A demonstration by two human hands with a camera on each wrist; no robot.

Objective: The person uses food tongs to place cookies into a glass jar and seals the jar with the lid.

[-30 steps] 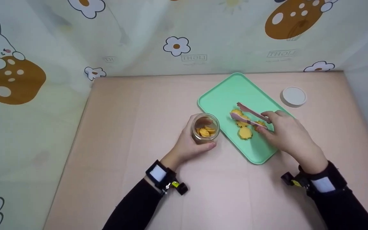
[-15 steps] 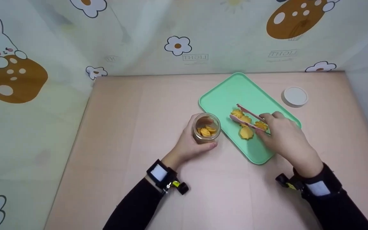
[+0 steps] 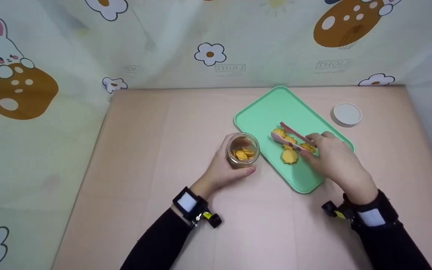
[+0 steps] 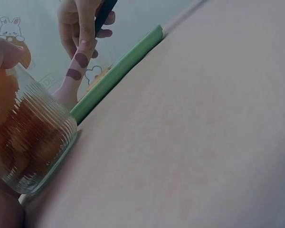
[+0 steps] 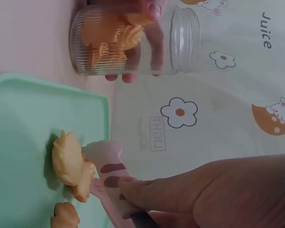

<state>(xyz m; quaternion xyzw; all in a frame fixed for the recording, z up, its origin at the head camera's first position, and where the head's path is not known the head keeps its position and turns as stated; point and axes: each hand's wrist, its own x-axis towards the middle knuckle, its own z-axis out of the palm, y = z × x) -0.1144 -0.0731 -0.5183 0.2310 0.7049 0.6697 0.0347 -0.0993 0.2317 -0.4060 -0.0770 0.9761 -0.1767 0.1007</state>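
Evidently, the step in hand is picking up a biscuit with tongs. Read as a clock face in the head view, with the mint-green rectangular tray [image 3: 281, 107] at the centre, the clear ribbed glass jar [image 5: 184, 40] sits at 9 o'clock, uncapped, with golden biscuits [image 3: 244, 153] inside. The left hand [image 3: 220, 170] has its fingers wrapped round it. At 4 o'clock the right hand [image 3: 332, 159] grips the pale-pink, brown-banded tongs [image 5: 115, 179], which point toward 10 o'clock, their tips spread about the overlapping scalloped yellow biscuits [image 3: 289, 143] on the tray; whether the tips touch them I cannot tell. Another biscuit [image 3: 289, 156] lies at the 6 o'clock side of that cluster. A round white lid [image 3: 346, 114] rests on the beige counter [image 3: 163, 150] at 2 o'clock. The next move probably calls for squeezing the tongs evenly on just one biscuit, gently, since they look crumbly.
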